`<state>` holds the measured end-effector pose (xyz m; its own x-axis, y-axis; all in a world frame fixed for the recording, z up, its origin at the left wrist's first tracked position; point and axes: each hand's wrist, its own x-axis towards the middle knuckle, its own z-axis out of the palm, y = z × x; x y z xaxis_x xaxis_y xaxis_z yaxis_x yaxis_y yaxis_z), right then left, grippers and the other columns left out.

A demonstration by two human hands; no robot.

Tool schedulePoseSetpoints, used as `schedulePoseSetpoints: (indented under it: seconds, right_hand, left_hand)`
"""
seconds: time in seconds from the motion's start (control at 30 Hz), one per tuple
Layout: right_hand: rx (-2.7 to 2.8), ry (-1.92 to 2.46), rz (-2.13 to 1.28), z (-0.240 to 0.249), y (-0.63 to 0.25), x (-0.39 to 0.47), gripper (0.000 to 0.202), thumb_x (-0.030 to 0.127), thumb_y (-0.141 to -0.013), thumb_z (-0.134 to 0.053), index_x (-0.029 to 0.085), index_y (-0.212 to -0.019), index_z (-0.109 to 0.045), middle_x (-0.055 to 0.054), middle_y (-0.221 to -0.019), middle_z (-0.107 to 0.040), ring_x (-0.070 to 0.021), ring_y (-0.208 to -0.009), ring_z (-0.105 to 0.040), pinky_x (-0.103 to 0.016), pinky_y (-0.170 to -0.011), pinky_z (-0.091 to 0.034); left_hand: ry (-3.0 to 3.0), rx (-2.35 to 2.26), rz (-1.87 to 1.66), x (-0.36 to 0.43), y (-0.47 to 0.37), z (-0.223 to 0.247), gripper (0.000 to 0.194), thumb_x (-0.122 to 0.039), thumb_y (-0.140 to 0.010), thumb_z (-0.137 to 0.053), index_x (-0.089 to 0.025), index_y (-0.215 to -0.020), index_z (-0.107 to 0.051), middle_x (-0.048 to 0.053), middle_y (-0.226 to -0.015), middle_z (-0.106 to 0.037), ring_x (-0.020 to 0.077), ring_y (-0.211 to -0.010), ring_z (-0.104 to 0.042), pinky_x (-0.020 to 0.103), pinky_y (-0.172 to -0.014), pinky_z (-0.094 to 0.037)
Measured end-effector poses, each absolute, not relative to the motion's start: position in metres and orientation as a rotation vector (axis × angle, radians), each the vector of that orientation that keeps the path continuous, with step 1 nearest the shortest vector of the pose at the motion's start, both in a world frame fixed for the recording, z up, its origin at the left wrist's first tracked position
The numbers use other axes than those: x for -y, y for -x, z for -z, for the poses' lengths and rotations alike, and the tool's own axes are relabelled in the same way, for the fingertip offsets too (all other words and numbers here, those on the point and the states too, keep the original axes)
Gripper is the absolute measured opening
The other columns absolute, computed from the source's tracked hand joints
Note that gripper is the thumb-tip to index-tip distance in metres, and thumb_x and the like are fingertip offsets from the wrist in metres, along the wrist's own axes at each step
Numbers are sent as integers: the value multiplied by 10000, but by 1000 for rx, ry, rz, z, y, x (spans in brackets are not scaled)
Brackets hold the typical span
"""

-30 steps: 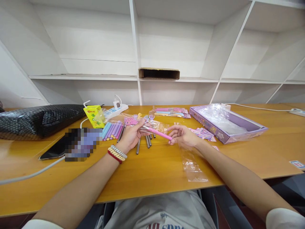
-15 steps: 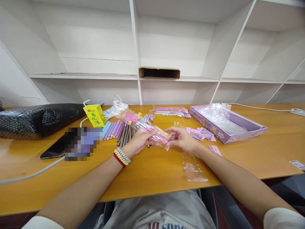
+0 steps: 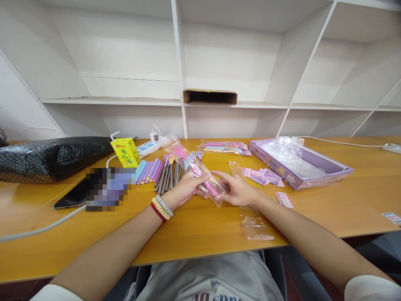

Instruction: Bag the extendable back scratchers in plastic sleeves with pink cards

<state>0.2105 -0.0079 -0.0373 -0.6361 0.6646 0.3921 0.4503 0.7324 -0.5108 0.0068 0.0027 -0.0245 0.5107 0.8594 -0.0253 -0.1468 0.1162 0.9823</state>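
Note:
A pink hand-shaped back scratcher (image 3: 196, 170) lies slantwise inside a clear plastic bag (image 3: 216, 182), its claw end up and to the left. My left hand (image 3: 185, 189) is closed round the bagged scratcher at its middle, thumb on top. At the lower right end, my right hand (image 3: 238, 190) has its thumb and fingers curled about the bag's edge; some fingertips are hidden. Just beyond my left hand are several loose back scratcher rods (image 3: 167, 177) with coloured claws. Coloured handle tubes (image 3: 149, 170) lie in a row to their left.
Bagged scratchers (image 3: 224, 147) lie at the back. Printed cards (image 3: 263, 176) and a flat clear bag (image 3: 255, 223) are at right, near a purple box (image 3: 300, 184). A yellow drink carton (image 3: 125, 152), power strip (image 3: 150, 146), phone (image 3: 73, 194) and black bubble-wrapped parcel (image 3: 56, 159) stand left.
The bagged scratcher has tilted more steeply, its lower end coming nearer to me. My right hand has moved slightly down with that end, and its fingers have spread somewhat.

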Motion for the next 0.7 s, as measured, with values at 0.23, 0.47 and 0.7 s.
schedulePoseSetpoints:
  seconds: [0.23, 0.47, 0.7]
  right_hand:
    - [2477, 843, -461, 39, -208, 9, 909, 376, -737, -632, 194, -1454, -104, 43, -603, -524, -117, -499, -448, -222, -505, -345]
    - [2528, 895, -366, 40, -206, 9, 804, 214, -749, -555, 214, -1449, -159, 65, -529, -491, -108, -442, -398, -212, -487, -315]
    - [2586, 799, -242, 44, -208, 5, 690, 182, -767, -518, 211, -1416, -285, 14, -641, -601, -109, -494, -449, -206, -533, -342]
  left_hand:
    - [-1374, -716, -732, 1, -9, 24, 292, -354, -730, -665, -127, -883, -562, 69, -685, -654, 164, -568, -623, 231, -459, -468]
    - [-1310, -728, -752, 4, -10, 20, 225, -226, -692, -688, -118, -853, -574, 66, -721, -657, 162, -634, -633, 251, -553, -490]
    - [-1277, -734, -701, 5, -12, 19, 100, -102, -667, -623, -100, -760, -586, 81, -676, -656, 187, -630, -642, 319, -624, -530]
